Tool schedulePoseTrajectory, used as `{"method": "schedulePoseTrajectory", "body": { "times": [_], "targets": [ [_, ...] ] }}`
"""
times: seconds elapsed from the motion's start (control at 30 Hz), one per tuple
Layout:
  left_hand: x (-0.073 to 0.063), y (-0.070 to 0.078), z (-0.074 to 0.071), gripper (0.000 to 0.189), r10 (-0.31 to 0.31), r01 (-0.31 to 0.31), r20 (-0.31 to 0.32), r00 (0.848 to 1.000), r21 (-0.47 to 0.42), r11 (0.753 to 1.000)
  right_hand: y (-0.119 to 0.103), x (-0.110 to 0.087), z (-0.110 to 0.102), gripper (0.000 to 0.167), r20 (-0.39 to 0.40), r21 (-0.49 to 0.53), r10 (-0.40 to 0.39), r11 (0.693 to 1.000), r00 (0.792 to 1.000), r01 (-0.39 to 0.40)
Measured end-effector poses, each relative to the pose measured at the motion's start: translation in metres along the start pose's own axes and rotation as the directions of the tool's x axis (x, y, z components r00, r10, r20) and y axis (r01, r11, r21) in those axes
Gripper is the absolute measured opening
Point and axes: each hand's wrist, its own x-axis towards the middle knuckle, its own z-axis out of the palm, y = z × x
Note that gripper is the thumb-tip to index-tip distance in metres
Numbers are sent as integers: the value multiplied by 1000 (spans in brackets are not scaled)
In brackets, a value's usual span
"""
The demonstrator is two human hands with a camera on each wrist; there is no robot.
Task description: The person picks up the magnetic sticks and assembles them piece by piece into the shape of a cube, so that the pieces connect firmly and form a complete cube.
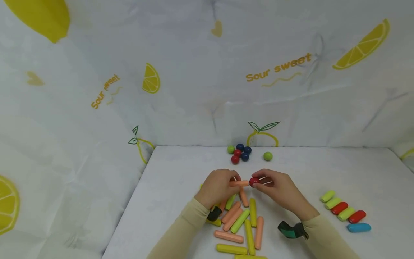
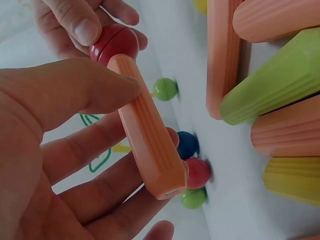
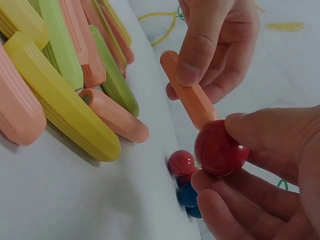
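Red ball is pinched over the counter by the fingers of the right hand, against the end of a peach stick pinched by the left hand, and could be dropped if its shiny side slips.

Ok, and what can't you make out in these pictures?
- Right wrist view: whether the ridged, plastic-looking orange stick enters the glossy, plastic-looking red ball; the ball's own surface hides that.
- Right wrist view: the full outlines of the glossy, round blue balls; the right grip partly covers them.
- Head view: the whole of the plastic-looking yellow stick nearest the bottom; the picture's edge cuts it off.
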Motion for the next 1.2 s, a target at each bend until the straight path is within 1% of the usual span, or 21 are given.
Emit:
{"method": "schedulePoseTrajectory", "body": {
  "times": [0.17,0.27,0.33,0.43,0.5,0.57,0.63,0.73,0.8,0.87,0.93,1.0,1.03,1.1,1.13,1.2],
  "targets": [
    [-1,1,3,16,40,-39,-23,999,19,999,1,0,1,28,8,-4,-33,999,999,33],
    [-1,3,5,12,65,-64,-23,998,39,997,3,-1,2,34,25,-8,-36,999,999,36],
    [0,5,7,9,65,-65,-13,998,38,997,4,0,1,36,39,-10,-47,999,998,47],
    [7,8,12,8,83,-84,10,996,63,994,6,1,-1,31,62,-34,-63,997,996,65],
    [14,12,14,9,102,-105,27,994,94,990,8,1,-3,26,60,-67,-56,996,997,60],
    [21,15,17,10,120,-125,41,992,140,982,12,2,-5,23,69,-97,-33,994,997,39],
    [27,19,19,10,113,-121,60,992,172,978,17,3,-7,22,87,-117,-6,993,996,16],
    [31,22,22,11,91,-106,95,991,168,980,20,4,-8,20,113,-130,30,991,993,-15],
    [35,20,22,14,58,-73,124,991,123,990,21,4,-9,16,116,-137,48,990,992,-32],
    [41,15,19,19,13,-22,120,993,74,997,22,4,-11,14,102,-153,57,987,993,-41],
    [47,7,15,25,-56,53,75,996,34,998,23,4,-14,13,78,-169,65,984,995,-52],
    [55,-2,11,31,-131,131,-1,991,7,991,25,3,-17,14,58,-182,80,981,995,-68],
    [58,-6,9,35,-169,169,-42,985,-4,986,26,3,-19,15,47,-190,88,979,995,-78],
    [66,-16,10,40,-243,242,-103,965,-22,970,28,3,-21,16,37,-192,107,976,994,-99],
    [69,-19,11,42,-278,275,-117,953,-37,961,29,2,-22,16,35,-192,116,976,993,-107],
    [74,-26,14,47,-342,336,-123,932,-69,939,31,2,-23,17,34,-188,126,975,991,-117]
  ]
}}
